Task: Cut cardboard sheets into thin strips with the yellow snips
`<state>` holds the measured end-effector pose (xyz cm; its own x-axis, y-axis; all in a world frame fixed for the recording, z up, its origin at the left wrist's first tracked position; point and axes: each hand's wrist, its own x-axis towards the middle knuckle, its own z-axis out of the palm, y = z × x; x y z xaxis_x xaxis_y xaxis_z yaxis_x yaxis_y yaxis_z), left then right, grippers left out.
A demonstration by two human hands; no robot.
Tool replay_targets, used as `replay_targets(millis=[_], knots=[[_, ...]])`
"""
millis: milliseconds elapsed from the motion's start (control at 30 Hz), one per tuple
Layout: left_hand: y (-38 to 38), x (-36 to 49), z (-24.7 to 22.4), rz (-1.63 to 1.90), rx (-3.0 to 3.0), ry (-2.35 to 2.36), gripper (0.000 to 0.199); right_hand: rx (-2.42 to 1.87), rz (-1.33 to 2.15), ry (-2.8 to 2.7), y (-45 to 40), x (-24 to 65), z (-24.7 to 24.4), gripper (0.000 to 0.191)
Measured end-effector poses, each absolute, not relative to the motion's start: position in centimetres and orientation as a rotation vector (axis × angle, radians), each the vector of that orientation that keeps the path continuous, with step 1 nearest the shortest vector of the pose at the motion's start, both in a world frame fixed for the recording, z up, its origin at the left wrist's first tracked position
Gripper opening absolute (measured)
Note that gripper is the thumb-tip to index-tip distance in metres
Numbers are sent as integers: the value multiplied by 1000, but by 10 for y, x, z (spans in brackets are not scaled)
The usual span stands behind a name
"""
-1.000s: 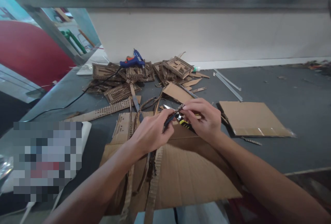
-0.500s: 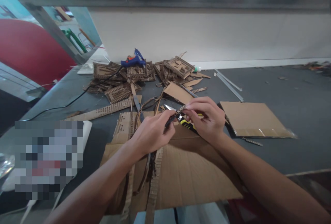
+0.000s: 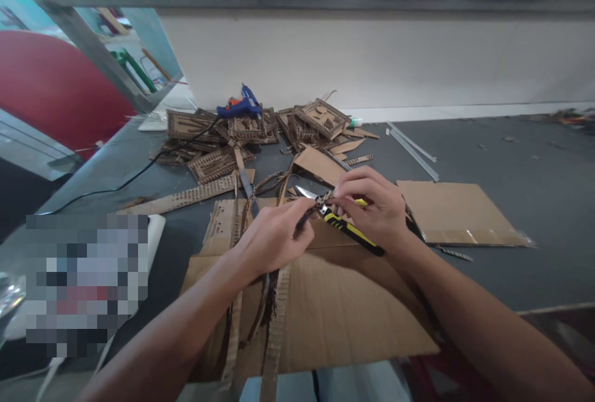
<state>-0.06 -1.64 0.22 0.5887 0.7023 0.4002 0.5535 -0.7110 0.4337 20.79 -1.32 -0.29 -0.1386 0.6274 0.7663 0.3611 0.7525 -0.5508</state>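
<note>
My left hand [image 3: 283, 231] is closed on a narrow corrugated cardboard strip [image 3: 304, 216], thumb and forefinger pinching it. At the strip's far end, the fingertips of my right hand [image 3: 372, 204] pinch it too. Just under both hands lie scissors [image 3: 346, 228] with yellow and black handles, their blades pointing to the upper left. Beneath them a large brown cardboard sheet [image 3: 353, 309] covers the near edge of the table. Several long corrugated strips [image 3: 277, 321] hang over its left part, partly hidden by my left forearm.
Several small framed cardboard pieces [image 3: 214, 163] are piled at the back, with a blue glue gun [image 3: 242, 104] on top. Clear glue sticks [image 3: 413, 153] and a flat cardboard piece [image 3: 465, 213] lie to the right. A blurred-out object [image 3: 88, 284] sits at left.
My right hand has shifted slightly and uncovered more of the scissors' handles. My left hand stays nearly still, with the strip between both hands.
</note>
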Motion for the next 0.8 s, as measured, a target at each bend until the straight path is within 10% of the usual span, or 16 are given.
replay_targets(millis=[800], knots=[[-12, -1, -4, 745, 2585, 1065, 11, -788, 394, -1856, -6, 210, -2, 14]])
